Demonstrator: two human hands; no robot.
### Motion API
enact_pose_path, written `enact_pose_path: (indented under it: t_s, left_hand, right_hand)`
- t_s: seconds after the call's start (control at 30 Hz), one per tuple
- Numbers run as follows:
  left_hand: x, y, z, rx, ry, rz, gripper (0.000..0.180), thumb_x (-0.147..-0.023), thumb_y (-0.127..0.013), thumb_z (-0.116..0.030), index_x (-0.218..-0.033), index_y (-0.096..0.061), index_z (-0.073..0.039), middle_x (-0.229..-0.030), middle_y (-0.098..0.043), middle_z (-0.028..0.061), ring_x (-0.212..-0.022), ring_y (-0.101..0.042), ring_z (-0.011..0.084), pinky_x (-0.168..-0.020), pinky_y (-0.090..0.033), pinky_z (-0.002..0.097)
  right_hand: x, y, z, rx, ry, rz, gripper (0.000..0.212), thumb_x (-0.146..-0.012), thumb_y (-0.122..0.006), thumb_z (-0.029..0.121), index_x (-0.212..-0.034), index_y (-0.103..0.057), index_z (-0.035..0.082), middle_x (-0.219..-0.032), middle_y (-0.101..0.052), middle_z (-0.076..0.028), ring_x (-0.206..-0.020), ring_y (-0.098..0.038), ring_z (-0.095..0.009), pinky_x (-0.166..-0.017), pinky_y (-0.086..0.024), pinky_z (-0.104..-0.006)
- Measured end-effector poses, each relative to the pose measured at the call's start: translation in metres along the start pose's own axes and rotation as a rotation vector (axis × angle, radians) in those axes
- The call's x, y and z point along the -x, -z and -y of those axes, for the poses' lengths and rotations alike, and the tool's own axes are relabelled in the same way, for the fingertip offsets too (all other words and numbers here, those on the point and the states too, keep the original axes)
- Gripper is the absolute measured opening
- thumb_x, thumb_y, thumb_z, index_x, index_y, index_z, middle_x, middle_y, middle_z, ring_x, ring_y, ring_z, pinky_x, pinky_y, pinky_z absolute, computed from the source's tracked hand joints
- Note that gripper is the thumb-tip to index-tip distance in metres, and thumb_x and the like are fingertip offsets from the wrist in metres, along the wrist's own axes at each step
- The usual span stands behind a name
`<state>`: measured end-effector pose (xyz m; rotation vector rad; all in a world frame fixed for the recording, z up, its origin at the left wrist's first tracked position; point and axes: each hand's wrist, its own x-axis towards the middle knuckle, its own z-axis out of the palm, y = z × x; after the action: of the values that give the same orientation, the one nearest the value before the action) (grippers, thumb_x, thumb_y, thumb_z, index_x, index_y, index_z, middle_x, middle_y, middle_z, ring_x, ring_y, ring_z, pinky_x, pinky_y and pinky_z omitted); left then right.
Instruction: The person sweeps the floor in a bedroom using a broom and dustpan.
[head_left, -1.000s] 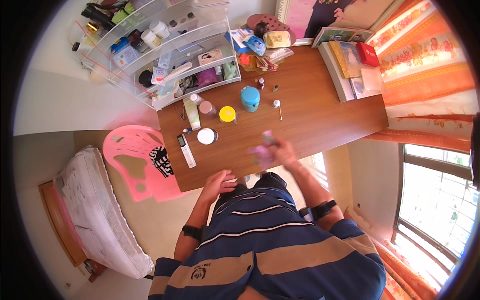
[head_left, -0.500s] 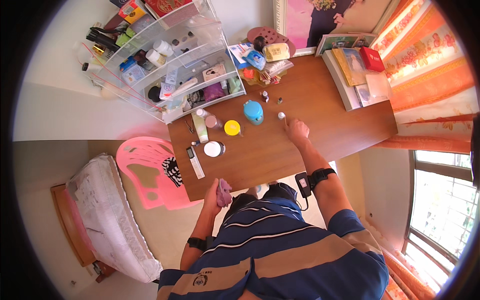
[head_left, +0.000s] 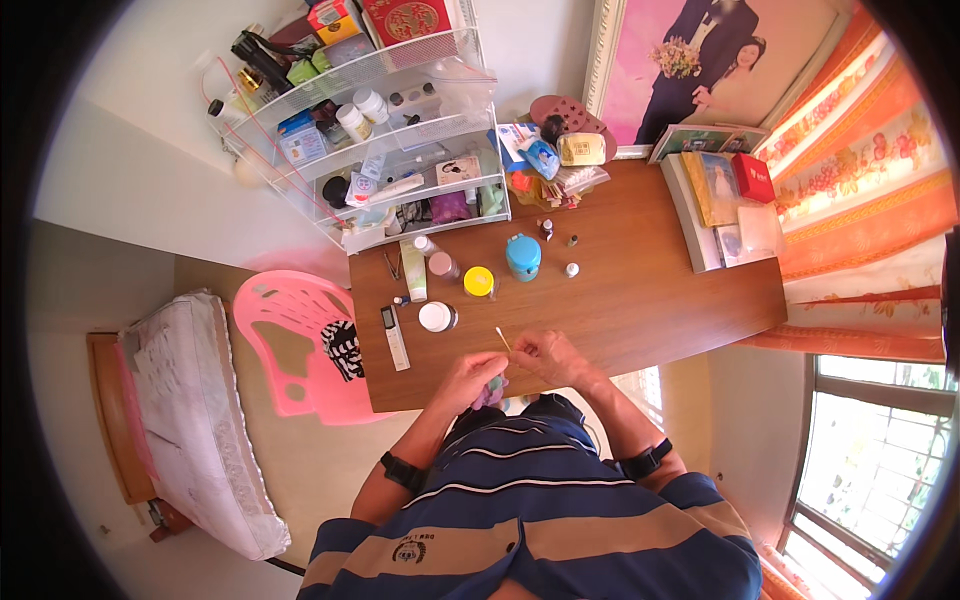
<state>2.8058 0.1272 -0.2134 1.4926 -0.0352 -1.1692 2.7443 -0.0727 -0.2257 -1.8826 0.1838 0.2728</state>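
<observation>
Both hands meet over the near edge of the desk. My right hand (head_left: 548, 357) is closed, pinching a thin cotton swab (head_left: 503, 338) whose white tip points up and to the left. Close beside it, my left hand (head_left: 468, 382) is closed on a small crumpled purple item (head_left: 490, 391), mostly hidden under the fingers, with a bluish-green patch showing. Ahead of the hands stands a small white bottle (head_left: 572, 269). A blue-lidded jar (head_left: 523, 257), a yellow-lidded jar (head_left: 478, 281) and a white-lidded jar (head_left: 436, 317) stand further left.
A white mesh organizer (head_left: 420, 140) full of bottles and boxes fills the desk's back left. A white box (head_left: 690, 215) with a red case lies at the back right. A pink chair (head_left: 290, 340) stands left of the wooden desk (head_left: 640, 300).
My right hand has come back from beside the small white bottle to my left hand, bringing the swab. My left hand has moved up and right with the purple item.
</observation>
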Motion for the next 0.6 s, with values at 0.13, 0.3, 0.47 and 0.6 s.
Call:
enact_pose_path:
  t_s: [0.13, 0.3, 0.47, 0.6]
  left_hand:
    - [-0.006, -0.009, -0.015, 0.032, 0.014, -0.003, 0.023, -0.090, -0.065, -0.023, -0.098, -0.066, -0.001, -0.081, -0.064, 0.0054, -0.055, -0.054, 0.0073, -0.044, -0.040, 0.0204]
    - [-0.012, 0.000, 0.002, 0.335, 0.039, -0.020, 0.021, -0.091, -0.062, -0.022, -0.092, -0.066, -0.001, -0.080, -0.063, 0.0031, -0.070, -0.059, 0.0094, -0.061, -0.047, 0.0224]
    - [-0.008, 0.019, 0.017, 0.349, -0.052, -0.120, 0.016, -0.089, -0.061, -0.017, -0.088, -0.065, -0.002, -0.079, -0.063, 0.0037, -0.069, -0.060, 0.0105, -0.061, -0.048, 0.0234]
    - [0.014, 0.041, 0.020, 0.365, -0.147, -0.248, 0.014, -0.088, -0.060, -0.015, -0.087, -0.065, -0.002, -0.078, -0.064, 0.0046, -0.067, -0.060, 0.0110, -0.059, -0.048, 0.0237]
  right_hand:
    - [0.002, 0.006, 0.017, 0.335, 0.093, -0.049, 0.019, -0.083, -0.065, 0.025, -0.089, -0.067, 0.008, -0.083, -0.068, -0.016, -0.079, -0.065, -0.034, -0.067, -0.053, -0.0419]
    - [-0.001, 0.005, 0.028, 0.417, 0.249, -0.004, 0.020, -0.085, -0.063, 0.029, -0.090, -0.068, 0.010, -0.082, -0.068, -0.013, -0.076, -0.065, -0.034, -0.069, -0.052, -0.0449]
    - [-0.018, 0.015, 0.023, 0.527, 0.310, -0.024, 0.021, -0.086, -0.062, 0.027, -0.098, -0.068, 0.011, -0.080, -0.066, -0.015, -0.074, -0.064, -0.035, -0.067, -0.052, -0.0446]
    - [-0.067, 0.098, 0.031, 0.298, 0.181, -0.661, 0.039, -0.084, -0.055, 0.007, -0.123, -0.055, 0.009, -0.072, -0.063, -0.018, -0.069, -0.064, -0.035, -0.059, -0.050, -0.0446]
